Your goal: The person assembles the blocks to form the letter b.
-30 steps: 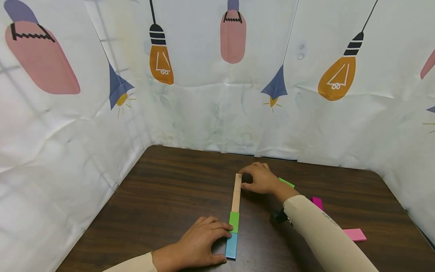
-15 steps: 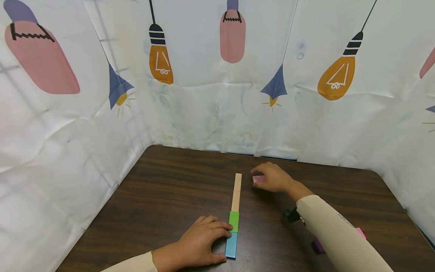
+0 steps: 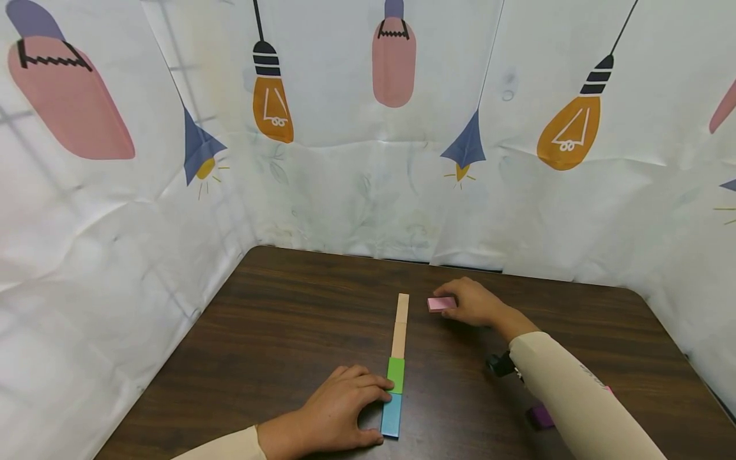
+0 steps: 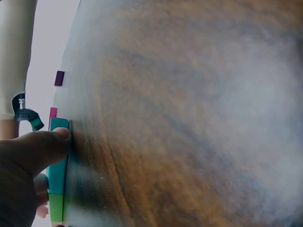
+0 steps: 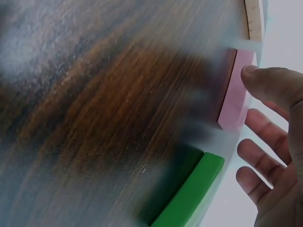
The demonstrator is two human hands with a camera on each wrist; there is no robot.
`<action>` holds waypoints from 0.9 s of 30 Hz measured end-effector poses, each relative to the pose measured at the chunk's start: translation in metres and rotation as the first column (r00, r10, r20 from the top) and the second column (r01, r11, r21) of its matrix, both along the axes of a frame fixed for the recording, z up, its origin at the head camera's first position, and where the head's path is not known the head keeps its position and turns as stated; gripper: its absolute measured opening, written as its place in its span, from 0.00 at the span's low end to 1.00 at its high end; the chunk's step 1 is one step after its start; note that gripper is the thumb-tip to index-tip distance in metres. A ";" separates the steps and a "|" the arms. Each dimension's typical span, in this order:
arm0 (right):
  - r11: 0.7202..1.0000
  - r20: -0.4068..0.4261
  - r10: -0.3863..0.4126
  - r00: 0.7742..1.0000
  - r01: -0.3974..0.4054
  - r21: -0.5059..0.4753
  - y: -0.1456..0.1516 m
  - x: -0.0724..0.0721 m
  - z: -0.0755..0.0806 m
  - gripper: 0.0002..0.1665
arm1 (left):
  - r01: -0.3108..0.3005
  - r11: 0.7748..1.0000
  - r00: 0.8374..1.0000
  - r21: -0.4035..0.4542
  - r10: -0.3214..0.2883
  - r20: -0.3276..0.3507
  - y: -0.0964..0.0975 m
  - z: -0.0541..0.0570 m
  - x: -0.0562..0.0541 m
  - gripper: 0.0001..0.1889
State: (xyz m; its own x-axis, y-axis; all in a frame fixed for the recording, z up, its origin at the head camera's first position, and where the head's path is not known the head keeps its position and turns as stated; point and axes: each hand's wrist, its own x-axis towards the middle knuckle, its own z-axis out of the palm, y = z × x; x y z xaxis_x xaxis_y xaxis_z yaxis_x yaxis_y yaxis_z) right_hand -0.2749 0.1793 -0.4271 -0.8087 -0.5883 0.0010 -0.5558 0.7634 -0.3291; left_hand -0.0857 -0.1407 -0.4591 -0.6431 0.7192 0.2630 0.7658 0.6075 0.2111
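Note:
Two plain wood blocks (image 3: 400,326), a green block (image 3: 395,375) and a blue block (image 3: 391,415) form a straight row on the dark table (image 3: 287,332). My left hand (image 3: 336,409) rests at the row's left side. Its fingertips touch the green and blue blocks near their joint, and its thumb lies at the blue block's near end. Right of the row's far end, my right hand (image 3: 474,303) pinches a pink block (image 3: 441,305) between thumb and index finger. In the right wrist view the thumb (image 5: 265,80) is on the pink block, with the other fingers spread apart.
A second green block (image 5: 189,189) lies near my right hand; the head view hides it. A purple block (image 3: 540,416) sits beside my right forearm, which covers most of another pink block (image 3: 608,388). A patterned white curtain (image 3: 368,191) stands behind the table.
My right hand has moved right, away from the row's far end. The pink block, hidden one second ago, now shows between its fingers. My left hand and the row stay still.

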 end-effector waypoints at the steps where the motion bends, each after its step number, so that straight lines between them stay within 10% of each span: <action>1: 1.000 0.002 -0.001 1.000 0.001 0.003 0.000 -0.001 0.000 0.25 | -0.001 1.000 1.000 -0.001 0.001 -0.001 0.000 0.000 0.000 0.26; 27: 1.000 0.055 0.024 0.998 -0.024 0.002 -0.002 -0.006 -0.010 0.24 | 0.001 1.000 1.000 -0.016 0.000 0.018 0.001 0.002 0.001 0.26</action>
State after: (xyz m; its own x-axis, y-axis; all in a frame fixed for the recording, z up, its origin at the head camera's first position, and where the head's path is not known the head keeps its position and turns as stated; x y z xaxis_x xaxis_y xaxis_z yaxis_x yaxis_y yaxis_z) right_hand -0.2812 0.1771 -0.4372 -0.7931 -0.6075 -0.0445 -0.5550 0.7508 -0.3581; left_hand -0.0848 -0.1401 -0.4567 -0.6473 0.7236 0.2397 0.7622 0.6104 0.2156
